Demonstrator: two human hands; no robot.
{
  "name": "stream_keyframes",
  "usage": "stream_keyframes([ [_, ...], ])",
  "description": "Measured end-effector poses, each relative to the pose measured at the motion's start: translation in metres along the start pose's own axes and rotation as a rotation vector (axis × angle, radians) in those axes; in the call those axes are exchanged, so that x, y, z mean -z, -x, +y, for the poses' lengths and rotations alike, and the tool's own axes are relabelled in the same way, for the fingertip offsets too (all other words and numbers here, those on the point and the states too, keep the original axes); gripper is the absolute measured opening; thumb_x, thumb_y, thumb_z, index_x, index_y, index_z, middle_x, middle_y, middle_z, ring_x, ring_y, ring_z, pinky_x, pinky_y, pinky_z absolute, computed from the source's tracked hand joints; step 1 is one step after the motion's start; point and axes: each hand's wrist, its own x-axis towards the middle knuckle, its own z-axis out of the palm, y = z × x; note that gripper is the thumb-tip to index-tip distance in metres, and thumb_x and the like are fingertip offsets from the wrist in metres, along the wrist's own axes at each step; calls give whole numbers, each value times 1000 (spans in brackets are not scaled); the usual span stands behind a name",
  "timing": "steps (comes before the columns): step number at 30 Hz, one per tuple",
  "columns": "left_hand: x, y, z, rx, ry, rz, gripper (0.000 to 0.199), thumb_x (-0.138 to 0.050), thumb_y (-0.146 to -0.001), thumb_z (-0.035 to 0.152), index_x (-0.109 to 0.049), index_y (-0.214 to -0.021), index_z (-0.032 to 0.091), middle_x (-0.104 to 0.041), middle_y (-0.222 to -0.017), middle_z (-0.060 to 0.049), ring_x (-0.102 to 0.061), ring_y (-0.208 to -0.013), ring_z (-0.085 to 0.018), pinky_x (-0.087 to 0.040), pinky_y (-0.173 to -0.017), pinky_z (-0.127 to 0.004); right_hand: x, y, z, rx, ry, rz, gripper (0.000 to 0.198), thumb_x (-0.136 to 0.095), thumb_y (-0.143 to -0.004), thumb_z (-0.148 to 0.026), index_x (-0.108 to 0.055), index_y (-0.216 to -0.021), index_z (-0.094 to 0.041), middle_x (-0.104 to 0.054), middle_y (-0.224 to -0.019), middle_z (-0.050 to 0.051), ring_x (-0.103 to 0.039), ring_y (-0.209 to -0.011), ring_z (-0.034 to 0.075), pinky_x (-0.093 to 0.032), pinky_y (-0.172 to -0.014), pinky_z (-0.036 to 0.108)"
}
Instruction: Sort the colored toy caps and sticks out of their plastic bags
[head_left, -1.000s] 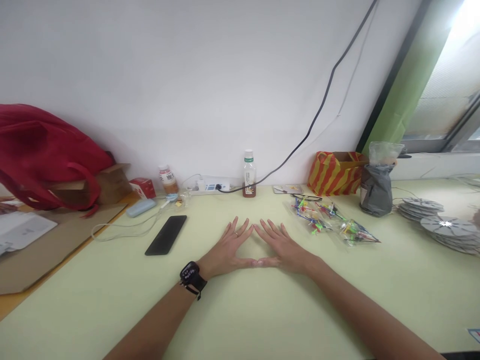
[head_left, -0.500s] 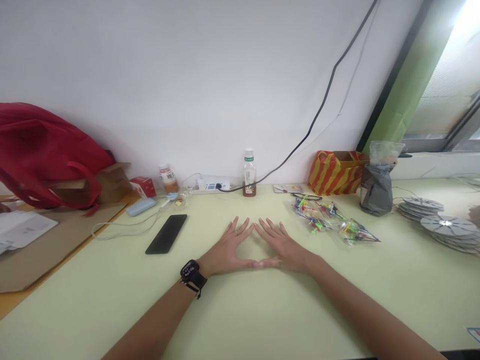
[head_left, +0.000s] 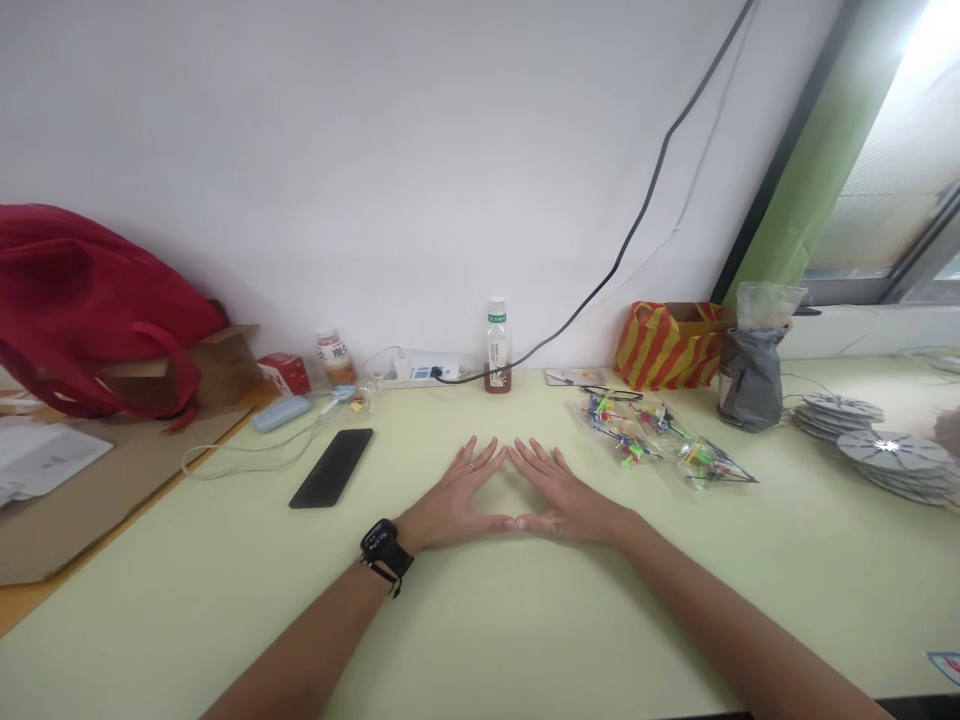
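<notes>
Both hands rest on the pale green table (head_left: 480,620), fingers stretched out and tips of thumbs and index fingers meeting in a triangle. My left hand (head_left: 454,500) is open, with a ring on one finger and a black watch (head_left: 385,545) on the wrist. My right hand (head_left: 574,500) is open too and holds nothing. A black phone (head_left: 331,468) lies left of my left hand. Beyond my right hand lie clear bags of small colourful plastic pieces (head_left: 626,430). Behind both hands a brown drink bottle with a white cap (head_left: 498,350) stands upright by the wall.
A red bag (head_left: 97,300), cardboard (head_left: 127,500), a red box (head_left: 285,374), a second bottle (head_left: 334,358), a light blue case (head_left: 282,414) and cables are left. A power strip (head_left: 435,368), striped bag (head_left: 667,345), grey bag (head_left: 752,375) and stacked grey discs (head_left: 892,450) line the back and right.
The hands keep the same pose. Only a very slight shift of the whole view shows.
</notes>
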Motion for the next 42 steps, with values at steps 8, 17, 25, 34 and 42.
stream_keyframes([
  [8, 0, -1, 2, -5, 8, -24, 100, -55, -86, 79, -10, -164, 35, -6, -170, -1, 5, -156, -38, -14, -127, -59, -1, -1, -1, -8, -1, -19, 97, -44, -95, -73, 9, -164, -30, 5, -171, 7, 10, -157, 31, 3, -124, 58],
  [17, 0, 1, 1, -2, 21, -27, 96, -53, -89, 77, -11, -164, 35, -8, -170, 0, 2, -157, -35, -12, -128, -56, 1, 0, -2, -25, -23, -5, 94, -41, -95, -75, 4, -164, -31, 4, -171, 6, 9, -157, 29, 2, -125, 56],
  [25, -1, 1, 0, -24, 49, -10, 86, -52, -93, 72, -18, -163, 34, -13, -170, 1, -1, -157, -32, -11, -129, -53, 2, 0, 3, -45, -74, 24, 87, -44, -96, -73, -8, -165, -34, 3, -171, 5, 6, -157, 28, -6, -126, 53],
  [34, -8, -1, -7, -44, 101, 86, 73, -59, -95, 60, -34, -158, 34, -27, -167, -2, -16, -156, -31, -19, -128, -52, -1, -3, 8, -69, 94, 198, 74, -55, -96, -63, -37, -158, -28, -15, -170, 9, -13, -157, 31, -18, -125, 53],
  [42, -10, -10, -11, -96, 199, 285, 15, -54, -98, 27, -67, -92, 23, -68, -126, -6, -59, -124, -25, -46, -107, -44, 1, -6, 22, -521, 460, 469, 47, -53, -98, -43, -60, -136, -17, -41, -160, 15, -23, -152, 39, -15, -120, 64],
])
